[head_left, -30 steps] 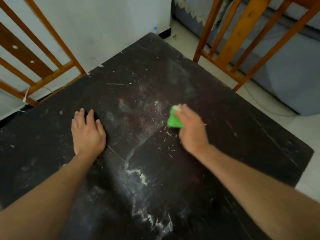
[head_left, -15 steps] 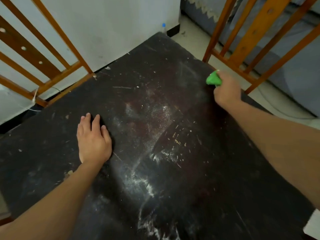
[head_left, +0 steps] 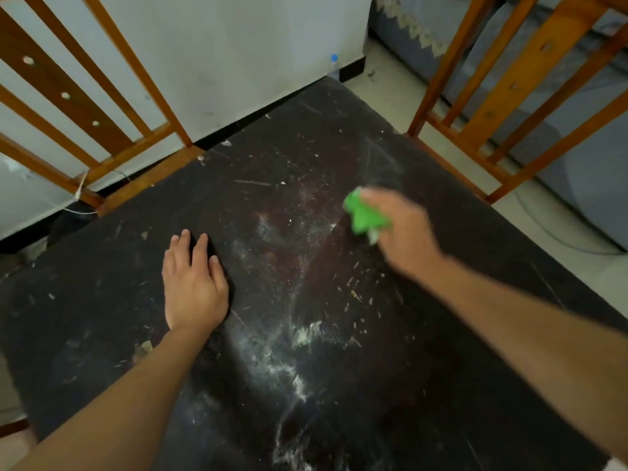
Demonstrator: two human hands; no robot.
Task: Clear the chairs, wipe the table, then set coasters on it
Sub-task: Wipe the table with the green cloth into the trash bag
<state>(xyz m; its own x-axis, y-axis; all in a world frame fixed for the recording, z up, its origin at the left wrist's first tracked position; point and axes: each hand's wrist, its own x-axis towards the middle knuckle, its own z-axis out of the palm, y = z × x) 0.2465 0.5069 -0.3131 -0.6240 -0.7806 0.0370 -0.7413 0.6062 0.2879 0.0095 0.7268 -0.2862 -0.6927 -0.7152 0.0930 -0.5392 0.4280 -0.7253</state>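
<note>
Dusty table [head_left: 441, 368] — green cloth [head_left: 365, 215] in right hand [head_left: 406, 232]

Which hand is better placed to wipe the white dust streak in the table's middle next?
Right. The right hand grips the green cloth near the dust; the left hand lies flat on the table, holding nothing.
</note>
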